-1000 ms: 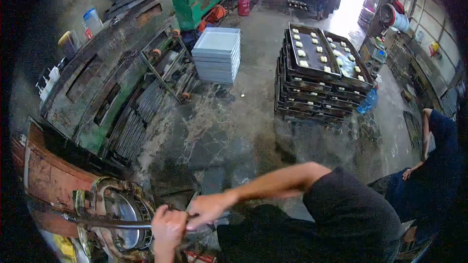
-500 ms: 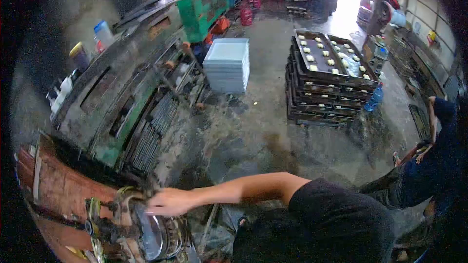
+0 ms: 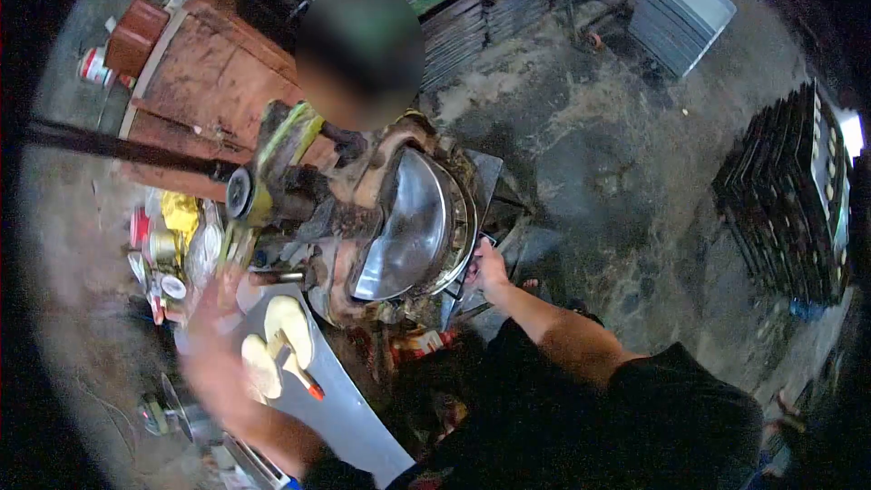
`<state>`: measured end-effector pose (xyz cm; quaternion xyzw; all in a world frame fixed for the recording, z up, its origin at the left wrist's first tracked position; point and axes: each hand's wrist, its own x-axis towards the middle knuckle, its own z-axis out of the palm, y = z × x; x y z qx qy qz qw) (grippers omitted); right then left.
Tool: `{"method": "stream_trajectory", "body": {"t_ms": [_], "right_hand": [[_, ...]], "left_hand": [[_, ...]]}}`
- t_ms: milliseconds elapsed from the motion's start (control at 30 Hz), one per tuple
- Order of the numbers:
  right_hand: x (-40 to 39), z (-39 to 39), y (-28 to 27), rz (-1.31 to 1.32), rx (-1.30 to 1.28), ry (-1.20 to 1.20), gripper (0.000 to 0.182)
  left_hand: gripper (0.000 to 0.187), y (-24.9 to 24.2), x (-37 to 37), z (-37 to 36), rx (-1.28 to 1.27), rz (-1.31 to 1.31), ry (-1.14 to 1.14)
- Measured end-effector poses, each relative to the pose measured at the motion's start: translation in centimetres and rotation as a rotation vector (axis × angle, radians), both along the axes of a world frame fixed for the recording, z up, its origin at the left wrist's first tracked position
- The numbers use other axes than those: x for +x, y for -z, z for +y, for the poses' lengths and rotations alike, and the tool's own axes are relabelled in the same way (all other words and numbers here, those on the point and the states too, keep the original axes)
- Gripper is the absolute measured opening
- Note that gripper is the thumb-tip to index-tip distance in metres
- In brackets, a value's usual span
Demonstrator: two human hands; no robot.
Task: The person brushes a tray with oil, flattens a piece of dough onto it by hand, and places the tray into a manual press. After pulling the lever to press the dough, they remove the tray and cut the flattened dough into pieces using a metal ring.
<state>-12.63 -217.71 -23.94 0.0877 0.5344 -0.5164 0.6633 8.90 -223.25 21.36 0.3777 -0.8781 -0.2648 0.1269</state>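
My right hand [image 3: 487,270] is at the right rim of a mixing machine's shiny metal bowl [image 3: 408,227], fingers curled. What they grip, if anything, is too small to tell. My left hand [image 3: 213,340] is smeared by motion and its fingers cannot be read. It passes just left of two pale lumps of dough, the upper dough lump [image 3: 290,325] and the lower dough lump [image 3: 260,368], on a grey metal work surface [image 3: 349,417]. Beside them lies a slim tool with a red tip [image 3: 315,391].
A reddish-brown board [image 3: 209,82] stands behind the machine. Jars and a yellow bag [image 3: 180,210] crowd the left. Stacked dark trays [image 3: 780,191] stand at the far right, and a stack of pale trays [image 3: 680,18] at the upper right. A round blur hides part of the upper middle.
The view has swung down and left, bringing the dough, the work surface and my left hand into sight. My right hand has moved nearer to me along the bowl's rim.
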Motion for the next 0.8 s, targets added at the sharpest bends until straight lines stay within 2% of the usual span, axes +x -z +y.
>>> {"method": "stream_trajectory", "body": {"t_ms": [33, 67, 100, 133, 200, 267, 300, 333, 367, 400, 433, 467, 533, 600, 667, 700, 733, 767, 800], "right_hand": [[-1.1, 0.2, -0.3, 0.140, -0.019, -0.070, 0.046], [-2.7, 0.4, -0.5, 0.203, 0.069, -0.112, 0.045], [-4.5, 1.0, -0.3, 0.252, 0.029, -0.114, 0.043], [-6.4, 2.2, 0.1, 0.304, -0.006, -0.109, 0.041], [-10.1, 5.1, 5.1, 0.654, -0.009, -0.234, 0.041], [-13.2, 8.4, 4.2, 0.801, 0.079, -0.148, 0.042], [-14.7, 10.3, 3.1, 0.862, 0.089, -0.168, 0.044], [-16.5, 12.2, 1.2, 0.929, 0.105, -0.177, 0.046], [-17.9, 14.4, -2.4, 0.850, 0.111, -0.089, 0.046], [-19.3, 17.3, -1.7, 0.882, 0.159, -0.128, 0.047], [-20.1, 20.1, -2.3, 0.853, 0.224, -0.061, 0.048], [-20.8, 23.4, -2.9, 0.862, 0.206, -0.005, 0.049], [-21.3, 30.0, -2.9, 0.898, 0.345, 0.148, 0.049], [-19.0, 35.2, -4.1, 0.959, 0.422, 0.330, 0.049], [-17.4, 42.5, -3.5, 1.005, 0.488, 0.592, 0.045], [-16.9, 46.7, -3.5, 0.979, 0.514, 0.712, 0.045], [-16.0, 50.5, -3.2, 0.946, 0.535, 0.833, 0.045], [-15.2, 54.2, -2.9, 0.955, 0.535, 0.923, 0.045], [-15.0, 53.2, -4.6, 0.916, 0.593, 1.022, 0.046]], "left_hand": [[0.055, 5.2, -0.4, 2.9, 0.424, -0.011, 0.217], [0.054, 11.6, 0.0, 5.8, 0.740, 0.000, 0.214], [0.053, 20.1, 1.5, 8.7, 1.131, 0.164, -0.105], [0.052, 27.1, 2.3, 11.1, 1.251, 0.168, -0.481], [0.057, 37.5, 3.8, 15.6, 1.263, 0.317, -0.979], [0.061, 41.6, 1.1, 15.9, 1.462, 0.668, -1.197], [0.066, 40.3, -2.9, 15.0, 1.425, 0.785, -1.266], [0.071, 41.9, -4.7, 13.8, 1.407, 0.968, -0.900], [0.073, 44.2, -5.2, 13.0, 1.327, 0.877, -0.838], [0.074, 45.6, -6.4, 11.7, 1.390, 0.867, -0.760], [0.075, 46.9, -7.8, 10.5, 1.449, 0.854, -0.681], [0.075, 47.3, -10.6, 9.4, 1.653, 0.888, -0.624], [0.077, 50.0, -16.0, 9.5, 1.745, 0.709, -0.502], [0.079, 48.8, -19.8, 9.6, 1.682, 0.530, -0.320], [0.080, 43.3, -26.7, 15.6, 1.587, 0.309, -0.238], [0.074, 45.4, -28.9, 17.3, 1.565, 0.328, 0.057], [0.074, 43.4, -32.0, 21.2, 1.900, 0.331, 0.060], [0.074, 43.1, -34.3, 24.7, 1.932, 0.261, 0.204], [0.073, 40.7, -37.1, 23.7, 1.960, 0.173, 0.315]]}}
